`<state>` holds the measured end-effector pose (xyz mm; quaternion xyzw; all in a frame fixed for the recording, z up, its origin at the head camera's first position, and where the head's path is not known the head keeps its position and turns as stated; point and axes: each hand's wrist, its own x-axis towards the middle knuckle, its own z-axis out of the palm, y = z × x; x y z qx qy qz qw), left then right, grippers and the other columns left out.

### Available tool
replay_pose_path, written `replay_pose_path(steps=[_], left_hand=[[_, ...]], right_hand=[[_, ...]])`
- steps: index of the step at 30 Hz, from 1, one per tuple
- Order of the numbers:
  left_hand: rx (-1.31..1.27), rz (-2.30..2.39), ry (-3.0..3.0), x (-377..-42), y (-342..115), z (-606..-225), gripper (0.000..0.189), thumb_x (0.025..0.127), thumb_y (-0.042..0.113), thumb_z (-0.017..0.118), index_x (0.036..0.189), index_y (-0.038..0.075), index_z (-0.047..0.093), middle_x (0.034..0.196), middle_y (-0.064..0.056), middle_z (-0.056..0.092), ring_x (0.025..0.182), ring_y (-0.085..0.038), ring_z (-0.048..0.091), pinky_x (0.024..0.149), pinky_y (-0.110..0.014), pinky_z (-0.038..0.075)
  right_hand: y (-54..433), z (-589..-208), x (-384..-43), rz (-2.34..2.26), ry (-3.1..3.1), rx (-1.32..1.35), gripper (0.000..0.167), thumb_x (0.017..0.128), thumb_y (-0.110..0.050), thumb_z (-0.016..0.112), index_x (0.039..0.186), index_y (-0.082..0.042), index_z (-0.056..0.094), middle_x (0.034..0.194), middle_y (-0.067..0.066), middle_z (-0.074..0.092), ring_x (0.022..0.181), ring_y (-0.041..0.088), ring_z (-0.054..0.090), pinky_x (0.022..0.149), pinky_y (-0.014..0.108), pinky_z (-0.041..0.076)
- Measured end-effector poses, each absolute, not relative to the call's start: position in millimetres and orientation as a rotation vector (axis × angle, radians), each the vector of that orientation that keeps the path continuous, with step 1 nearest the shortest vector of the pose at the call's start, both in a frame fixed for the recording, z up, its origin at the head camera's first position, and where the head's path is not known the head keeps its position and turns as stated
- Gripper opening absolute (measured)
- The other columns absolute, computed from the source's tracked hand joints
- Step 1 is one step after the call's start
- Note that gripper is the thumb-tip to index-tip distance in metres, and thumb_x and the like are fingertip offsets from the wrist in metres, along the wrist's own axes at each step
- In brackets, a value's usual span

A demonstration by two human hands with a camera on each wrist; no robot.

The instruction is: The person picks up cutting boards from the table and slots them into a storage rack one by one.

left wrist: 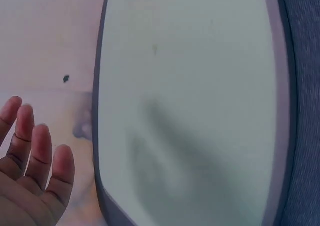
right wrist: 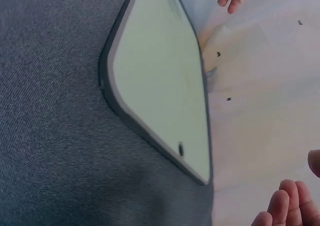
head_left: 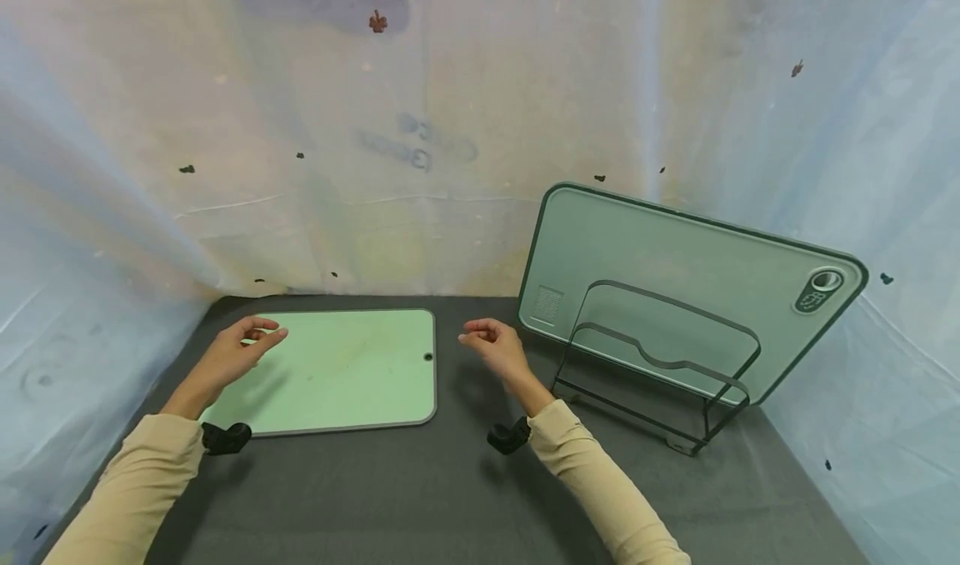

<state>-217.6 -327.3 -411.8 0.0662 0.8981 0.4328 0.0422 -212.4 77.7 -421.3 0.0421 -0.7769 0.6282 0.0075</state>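
Observation:
A pale green cutting board (head_left: 352,365) with a grey rim lies flat on the left of the dark table, a small dark hole near its right end. Above its left part hovers my left hand (head_left: 234,350), fingers loosely bent and holding nothing; its shadow falls on the board surface (left wrist: 215,60). My right hand (head_left: 501,352) is in the air between that board and a black wire rack (head_left: 660,365), also with nothing in it. Leaning upright in the rack is a second, larger-looking green board (head_left: 675,257) with a dark edge and an oval handle cutout.
A dark grey cloth (head_left: 420,498) covers the table. Pale plastic sheeting (head_left: 480,115) with small dark leaf shapes hangs behind and at both sides. Each wrist wears a black camera strap, such as the left wrist camera (head_left: 227,438).

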Motion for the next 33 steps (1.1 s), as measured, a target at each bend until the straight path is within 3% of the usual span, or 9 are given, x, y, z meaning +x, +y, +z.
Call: replay_pose_path(steps=[6, 10, 15, 24, 27, 33], left_hand=[[0.154, 1.223, 2.763, -217.1, -338.2, -414.6, 0.076, 0.098, 0.056, 0.045, 0.141, -0.006, 0.034, 0.138, -0.034, 0.031, 0.123, -0.051, 0.033, 0.085, -0.060, 0.040], [0.124, 1.162, 2.795, -217.2, -346.7, -420.0, 0.076, 0.099, 0.054, 0.046, 0.140, -0.008, 0.035, 0.133, -0.035, 0.036, 0.116, -0.049, 0.041, 0.082, -0.059, 0.042], [0.109, 1.081, 2.852, -217.5, -358.5, -426.8, 0.076, 0.098, 0.051, 0.050, 0.138, -0.011, 0.035, 0.127, -0.036, 0.041, 0.107, -0.048, 0.047, 0.078, -0.056, 0.044], [0.059, 1.022, 2.880, -216.8, -377.8, -437.3, 0.079, 0.098, 0.044, 0.056, 0.136, -0.020, 0.030, 0.125, -0.042, 0.036, 0.112, -0.055, 0.039, 0.083, -0.062, 0.041], [0.059, 0.976, 2.915, -215.7, -383.4, -440.8, 0.080, 0.097, 0.042, 0.057, 0.133, -0.024, 0.030, 0.121, -0.043, 0.038, 0.108, -0.055, 0.042, 0.081, -0.061, 0.043], [0.043, 0.865, 2.970, -213.5, -389.8, -445.3, 0.079, 0.095, 0.039, 0.060, 0.127, -0.029, 0.034, 0.104, -0.038, 0.045, 0.086, -0.042, 0.049, 0.068, -0.050, 0.044]], right_hand=[[69.8, -431.6, -216.7, 1.897, -2.517, 0.118, 0.031, 0.089, -0.021, 0.069, 0.113, -0.001, 0.068, 0.092, 0.004, 0.066, 0.098, 0.034, 0.061, 0.078, 0.037, 0.051], [64.8, -436.9, -218.9, 1.890, -2.582, 0.095, 0.033, 0.090, -0.019, 0.068, 0.116, 0.001, 0.066, 0.094, 0.005, 0.066, 0.099, 0.035, 0.061, 0.080, 0.038, 0.051], [60.1, -441.6, -220.3, 1.837, -2.650, 0.087, 0.034, 0.090, -0.018, 0.069, 0.118, 0.002, 0.065, 0.094, 0.005, 0.065, 0.090, 0.023, 0.062, 0.076, 0.035, 0.051], [51.8, -450.6, -222.1, 1.806, -2.706, 0.052, 0.036, 0.089, -0.016, 0.070, 0.119, 0.003, 0.065, 0.097, 0.007, 0.064, 0.088, 0.022, 0.061, 0.074, 0.037, 0.052], [47.6, -453.7, -223.5, 1.782, -2.727, 0.024, 0.035, 0.089, -0.015, 0.070, 0.119, 0.004, 0.065, 0.096, 0.008, 0.065, 0.086, 0.021, 0.062, 0.073, 0.037, 0.052], [39.6, -458.6, -225.6, 1.741, -2.775, -0.028, 0.035, 0.088, -0.017, 0.071, 0.117, 0.002, 0.066, 0.101, 0.009, 0.065, 0.088, 0.023, 0.062, 0.075, 0.039, 0.053]])
